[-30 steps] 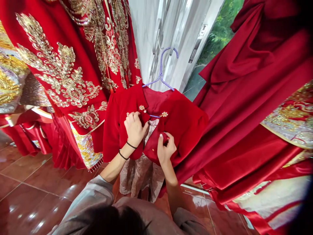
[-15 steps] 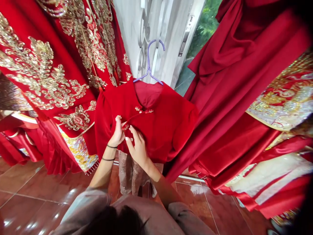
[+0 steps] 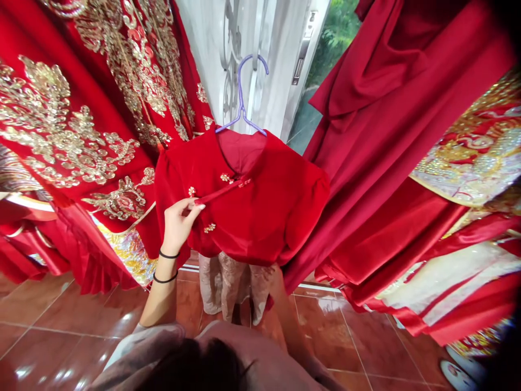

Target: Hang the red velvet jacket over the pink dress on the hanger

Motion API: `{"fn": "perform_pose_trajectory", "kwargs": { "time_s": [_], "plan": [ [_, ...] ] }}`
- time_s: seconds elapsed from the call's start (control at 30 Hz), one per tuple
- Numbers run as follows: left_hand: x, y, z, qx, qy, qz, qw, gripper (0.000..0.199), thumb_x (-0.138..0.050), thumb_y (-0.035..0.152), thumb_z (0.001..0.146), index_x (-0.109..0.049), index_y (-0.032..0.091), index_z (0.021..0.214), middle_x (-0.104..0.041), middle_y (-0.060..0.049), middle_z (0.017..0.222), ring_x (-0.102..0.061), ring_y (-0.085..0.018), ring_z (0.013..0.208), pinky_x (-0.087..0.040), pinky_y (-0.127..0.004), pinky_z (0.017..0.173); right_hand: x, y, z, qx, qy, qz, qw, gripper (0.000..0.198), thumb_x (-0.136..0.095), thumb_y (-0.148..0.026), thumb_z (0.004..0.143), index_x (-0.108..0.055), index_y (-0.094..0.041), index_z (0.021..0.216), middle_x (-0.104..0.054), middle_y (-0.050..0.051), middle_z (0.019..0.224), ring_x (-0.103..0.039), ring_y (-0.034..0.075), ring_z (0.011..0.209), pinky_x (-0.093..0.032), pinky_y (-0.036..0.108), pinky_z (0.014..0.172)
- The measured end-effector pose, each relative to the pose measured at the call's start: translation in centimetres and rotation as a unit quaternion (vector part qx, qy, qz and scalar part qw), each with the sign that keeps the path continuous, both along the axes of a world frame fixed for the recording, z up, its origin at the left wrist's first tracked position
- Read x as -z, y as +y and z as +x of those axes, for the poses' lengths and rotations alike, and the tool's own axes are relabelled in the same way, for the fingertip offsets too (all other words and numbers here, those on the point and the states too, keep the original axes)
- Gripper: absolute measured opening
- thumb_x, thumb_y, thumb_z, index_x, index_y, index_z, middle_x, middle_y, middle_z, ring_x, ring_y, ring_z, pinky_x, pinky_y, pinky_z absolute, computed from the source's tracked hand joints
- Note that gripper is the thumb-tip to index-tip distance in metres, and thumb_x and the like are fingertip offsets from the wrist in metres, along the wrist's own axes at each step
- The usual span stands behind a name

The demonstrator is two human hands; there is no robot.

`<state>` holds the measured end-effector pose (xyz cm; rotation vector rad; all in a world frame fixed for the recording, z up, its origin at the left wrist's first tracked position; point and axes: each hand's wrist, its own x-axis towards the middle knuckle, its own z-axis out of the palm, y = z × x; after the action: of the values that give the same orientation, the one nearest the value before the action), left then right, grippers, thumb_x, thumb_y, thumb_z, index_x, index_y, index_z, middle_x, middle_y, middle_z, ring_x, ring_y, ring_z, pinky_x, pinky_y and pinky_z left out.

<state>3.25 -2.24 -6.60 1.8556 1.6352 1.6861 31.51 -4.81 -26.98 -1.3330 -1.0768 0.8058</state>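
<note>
A short red velvet jacket hangs in front of me on a purple hanger. Small gold flower-like fastenings sit along its front, and the top one near the collar looks joined. Between thumb and fingers my left hand pinches the front edge of the jacket, which is pulled into a taut fold running up to the collar. My right hand is low by the jacket's hem, blurred, its fingers hidden behind the hem.
Red gowns with gold beadwork hang close on the left. Plain dark-red cloth and more embroidered garments hang on the right. Behind the hanger stands a pale door with a metal lock. Reddish floor tiles lie below.
My right hand has left the jacket front and moved down to the hem. My left hand has shifted slightly down-left and now pinches the jacket's front edge, drawing it taut.
</note>
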Motion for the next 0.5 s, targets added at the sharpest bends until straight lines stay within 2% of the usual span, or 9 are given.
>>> {"fn": "perform_pose_trajectory", "kwargs": {
  "time_s": [0.1, 0.17, 0.23, 0.4, 0.5],
  "plan": [
    [-0.9, 0.6, -0.3, -0.013, 0.008, 0.011, 1.0, 0.041, -0.05, 0.045, 0.093, -0.056, 0.018, 0.063, -0.052, 0.001, 0.057, -0.047, -0.013, 0.055, -0.037, -0.026, 0.057, -0.6, 1.5, 3.1, -0.061, 0.06, -0.027, 0.996, 0.033, -0.031, -0.047, 0.088, -0.038, -0.025, 0.065, -0.057, 0.005, 0.064, -0.068, 0.019, 0.069, -0.055, 0.033, 0.062],
    [-1.2, 1.3, -0.1, -0.019, 0.019, 0.033, 0.999, 0.037, -0.052, 0.045, 0.092, -0.059, 0.018, 0.067, -0.058, -0.001, 0.063, -0.05, -0.014, 0.06, -0.039, -0.027, 0.061, -0.8, 1.9, 4.2, -0.072, 0.087, -0.031, 0.993, 0.033, -0.029, -0.049, 0.088, -0.038, -0.026, 0.066, -0.059, 0.007, 0.071, -0.068, 0.02, 0.077, -0.056, 0.036, 0.069],
    [-1.1, 2.1, 0.3, -0.022, 0.03, 0.042, 0.998, 0.033, -0.055, 0.045, 0.091, -0.062, 0.019, 0.072, -0.064, -0.003, 0.073, -0.055, -0.016, 0.066, -0.042, -0.027, 0.066, -0.6, 1.9, 5.0, -0.068, 0.103, -0.033, 0.992, 0.03, -0.037, -0.051, 0.084, -0.042, -0.026, 0.069, -0.061, 0.008, 0.075, -0.068, 0.021, 0.079, -0.056, 0.037, 0.071],
    [-0.4, 3.3, 1.3, -0.071, 0.116, 0.02, 0.991, 0.035, -0.052, 0.044, 0.094, -0.058, 0.019, 0.07, -0.063, -0.005, 0.073, -0.055, -0.017, 0.066, -0.036, -0.028, 0.062, 1.7, 3.0, 5.4, -0.005, 0.111, -0.044, 0.993, 0.035, -0.063, -0.054, 0.059, -0.047, -0.023, 0.066, -0.054, 0.002, 0.057, -0.058, 0.019, 0.055, -0.053, 0.037, 0.057],
    [0.0, 3.4, 1.6, -0.097, 0.134, 0.02, 0.986, 0.034, -0.051, 0.042, 0.095, -0.058, 0.019, 0.071, -0.061, -0.004, 0.071, -0.054, -0.017, 0.065, -0.033, -0.027, 0.059, 2.2, 4.1, 4.9, 0.063, 0.103, -0.03, 0.992, 0.04, -0.064, -0.055, 0.053, -0.052, -0.02, 0.069, -0.055, 0.002, 0.06, -0.057, 0.02, 0.056, -0.053, 0.038, 0.056]
  ]
}}
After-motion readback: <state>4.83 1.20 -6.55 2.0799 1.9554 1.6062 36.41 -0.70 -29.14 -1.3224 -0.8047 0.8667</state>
